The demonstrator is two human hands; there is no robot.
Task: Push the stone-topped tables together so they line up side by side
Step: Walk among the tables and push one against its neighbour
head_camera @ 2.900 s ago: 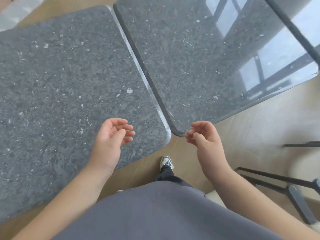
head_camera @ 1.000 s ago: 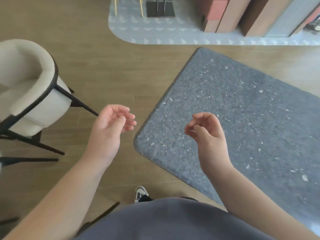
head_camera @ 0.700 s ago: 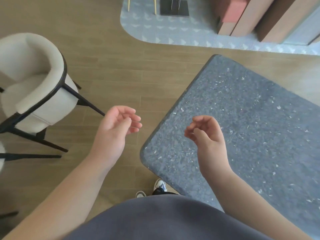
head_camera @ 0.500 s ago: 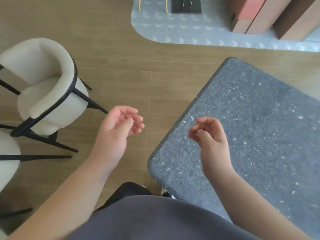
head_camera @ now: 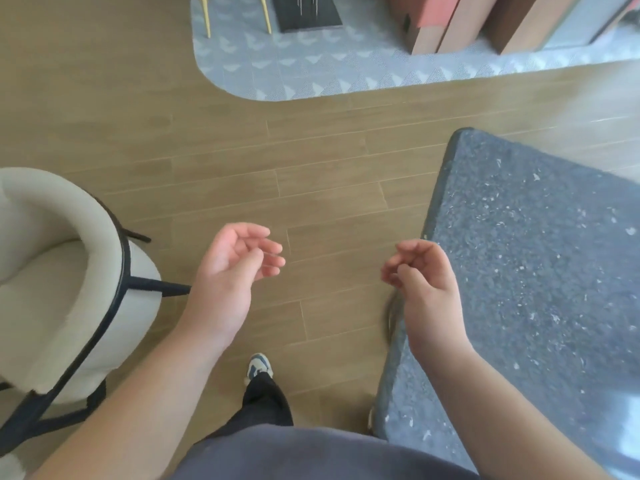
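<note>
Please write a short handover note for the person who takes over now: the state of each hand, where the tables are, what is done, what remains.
Left hand: loosely curled, holds nothing, over the wooden floor.
Right hand: fingers curled, holds nothing, over the near left edge of the stone-topped table.
Only one table is in view, on the right; a cream chair stands on the left.
Done: cannot be judged, because the second table is out of view.
Left: probably look back to the tables' seam and check that the edges line up.
</note>
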